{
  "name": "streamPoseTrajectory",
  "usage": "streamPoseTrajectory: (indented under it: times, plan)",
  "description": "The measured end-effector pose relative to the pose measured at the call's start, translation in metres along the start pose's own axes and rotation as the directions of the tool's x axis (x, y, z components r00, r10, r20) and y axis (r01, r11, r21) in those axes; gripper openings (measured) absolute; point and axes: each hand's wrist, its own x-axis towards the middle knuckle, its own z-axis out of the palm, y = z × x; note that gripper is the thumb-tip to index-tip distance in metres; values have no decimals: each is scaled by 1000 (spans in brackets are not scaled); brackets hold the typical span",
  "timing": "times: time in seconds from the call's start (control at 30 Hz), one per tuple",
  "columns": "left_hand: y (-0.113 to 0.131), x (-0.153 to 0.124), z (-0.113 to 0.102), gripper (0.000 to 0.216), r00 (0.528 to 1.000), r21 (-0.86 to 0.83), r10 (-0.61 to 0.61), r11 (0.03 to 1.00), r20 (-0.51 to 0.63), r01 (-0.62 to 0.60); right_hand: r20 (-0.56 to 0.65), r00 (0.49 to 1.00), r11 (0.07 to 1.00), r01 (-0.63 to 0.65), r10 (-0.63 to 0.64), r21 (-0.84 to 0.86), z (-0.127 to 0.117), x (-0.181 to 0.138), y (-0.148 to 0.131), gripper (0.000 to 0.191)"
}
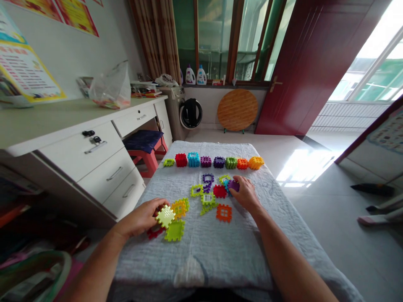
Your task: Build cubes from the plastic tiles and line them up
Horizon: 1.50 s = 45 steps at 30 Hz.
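My left hand [142,217] pinches a pale yellow-green interlocking tile [165,215] at its left edge. Around that tile lie an orange-yellow tile [179,208], a lime green tile [174,230] and a partly covered red tile [155,232]. On the right, my right hand [247,193] has its fingers closed on a purple tile [233,185]; a blue tile [227,188] is partly hidden under it. Left of this hand are a red tile [219,191], a purple frame tile [208,178] and several green tiles. An orange window tile [223,213] lies nearer to me.
Stacks of tiles sorted by colour, including a red stack [181,160] and a yellow stack [256,162], line the far part of the cloth-covered table [201,256]. A white desk [103,155] and a stool [145,144] stand left. Beyond are a washing machine [176,107] and a round wooden board [237,110].
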Motion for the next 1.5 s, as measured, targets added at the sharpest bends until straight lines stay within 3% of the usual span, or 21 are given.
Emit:
streamPoseTrajectory:
  times: [0.1,0.27,0.4,0.57,0.67,0.77,0.9,1.03,1.13,1.23,1.4,1.5]
  plan:
    - [2,5,1,36,999,-119,-6,993,33,10,33,999,999,-17,18,-34,-3,-1,-5,41]
    - [19,22,-4,41,999,-96,37,995,-23,-39,71,997,996,6,0,-85,-7,-2,-10,45]
    - [42,39,-12,30,982,-57,123,990,-142,-132,84,996,997,0,7,-80,-8,-2,-12,43]
    - [57,66,-6,33,946,-283,172,926,-274,-250,92,996,998,-16,22,-66,-8,-3,-12,44]
    - [47,83,4,33,915,-296,158,914,-370,-278,89,996,999,-11,15,-44,-6,-3,-11,46]
    - [26,97,11,30,836,-198,167,930,-523,-310,56,998,1000,0,0,-1,-5,-2,-8,44]
    - [3,101,9,36,811,-226,95,936,-577,-271,8,1000,999,14,-15,39,-3,0,-5,45]
    - [-4,94,2,32,729,31,165,981,-664,-194,7,1000,999,27,-27,48,-1,0,-6,47]
    - [-3,87,0,33,780,217,202,972,-592,-87,13,999,998,45,-46,36,0,-1,-7,48]
    - [-1,83,1,36,845,286,196,957,-497,-54,22,998,998,62,-62,26,2,-2,-7,46]
    - [-2,83,5,33,909,14,179,982,-377,-187,30,998,998,58,-59,34,2,-2,-7,42]
    - [-1,85,5,28,884,-139,199,950,-422,-280,20,998,998,52,-53,47,0,0,-7,42]
